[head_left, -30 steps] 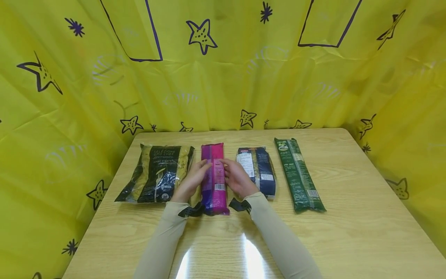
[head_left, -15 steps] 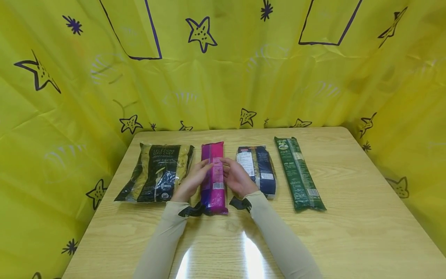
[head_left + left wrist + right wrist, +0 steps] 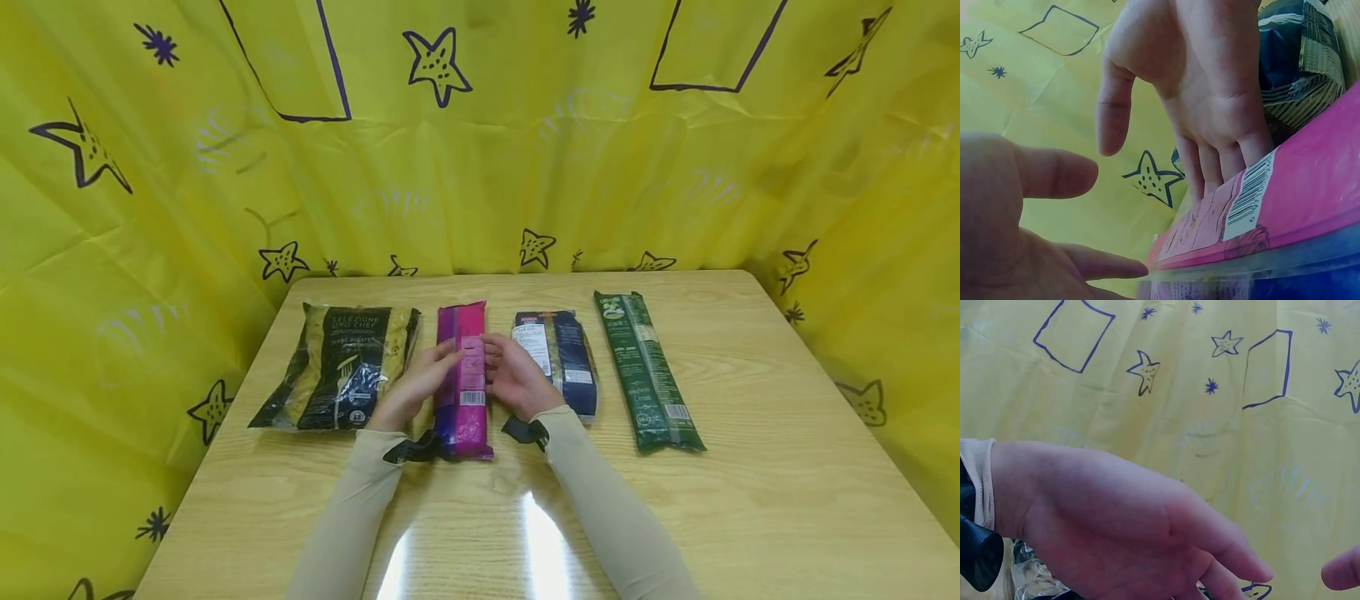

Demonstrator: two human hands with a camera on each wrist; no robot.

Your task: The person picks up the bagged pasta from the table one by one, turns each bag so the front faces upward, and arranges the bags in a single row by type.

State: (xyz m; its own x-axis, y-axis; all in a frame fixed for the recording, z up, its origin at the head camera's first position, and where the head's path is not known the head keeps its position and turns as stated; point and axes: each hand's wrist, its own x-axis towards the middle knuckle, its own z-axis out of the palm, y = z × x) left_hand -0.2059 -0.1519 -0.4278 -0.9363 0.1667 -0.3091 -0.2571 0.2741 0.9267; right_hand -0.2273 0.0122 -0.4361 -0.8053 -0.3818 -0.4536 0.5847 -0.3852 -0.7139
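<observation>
A long pink and purple packet (image 3: 471,425) with a barcode lies lengthwise on the table between both hands. My left hand (image 3: 416,383) is at its left side, its fingers reaching over that edge. In the left wrist view, this left hand (image 3: 997,212) has its thumb held apart from loosely straight fingers. On the other side, my right hand (image 3: 521,383) stands with relaxed fingers along the packet's right edge; contact there is unclear. The right wrist view shows the right hand (image 3: 1110,519) with a bare palm; the packet is out of sight there.
Left of the hands lies a wide black pasta bag (image 3: 352,367). A dark blue pasta bag (image 3: 577,358) is close beside the right hand, and a long green spaghetti packet (image 3: 648,375) lies farther right. A yellow curtain (image 3: 480,167) borders the wooden table (image 3: 780,467).
My right hand has drawn slightly to the right, its fingertips shifting from the packet's top to its edge. The left hand stays nearly still. The head view has tilted slightly downward.
</observation>
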